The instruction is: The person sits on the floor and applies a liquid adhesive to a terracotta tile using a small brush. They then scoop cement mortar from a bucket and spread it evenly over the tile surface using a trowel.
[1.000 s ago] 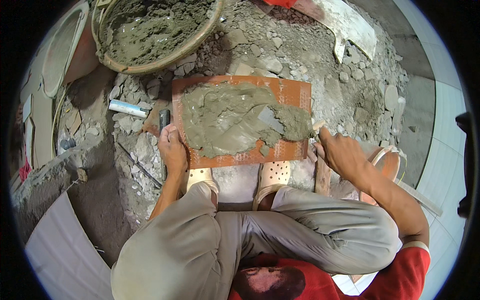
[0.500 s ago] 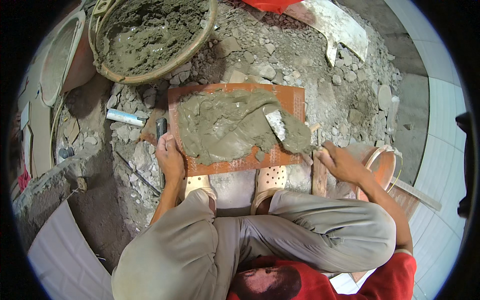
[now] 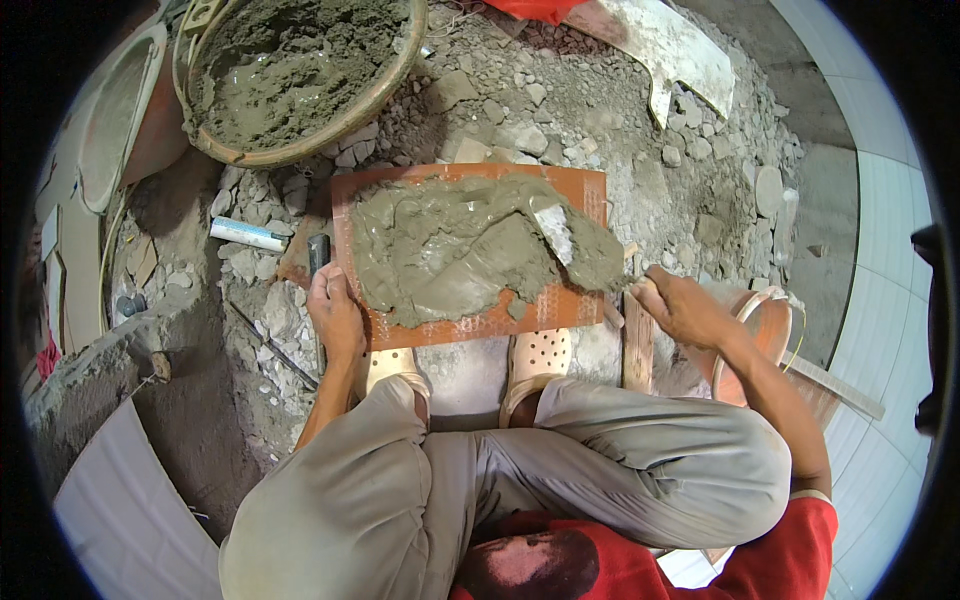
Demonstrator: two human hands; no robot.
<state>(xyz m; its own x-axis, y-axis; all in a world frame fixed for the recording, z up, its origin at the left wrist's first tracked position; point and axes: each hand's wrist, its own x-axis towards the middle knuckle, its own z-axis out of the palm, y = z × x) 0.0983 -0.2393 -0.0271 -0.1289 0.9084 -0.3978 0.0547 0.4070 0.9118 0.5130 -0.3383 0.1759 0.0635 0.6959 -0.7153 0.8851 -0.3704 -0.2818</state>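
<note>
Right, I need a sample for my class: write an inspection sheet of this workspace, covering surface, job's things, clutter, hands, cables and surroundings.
Surface: uneven ground, strewn with rubble.
Job's things: orange tile bearing wet mortar; trowel, blade partly coated; basin of more mortar, upper left.
Clutter: white-and-blue tube, dark rod, orange bucket.
Hands: left fingers at the tile's left edge, grip unclear; right fingers around the trowel's handle.
Cables: thin yellow strand beside the bucket, kind unclear.
Surroundings: pale tiling at right.
</note>
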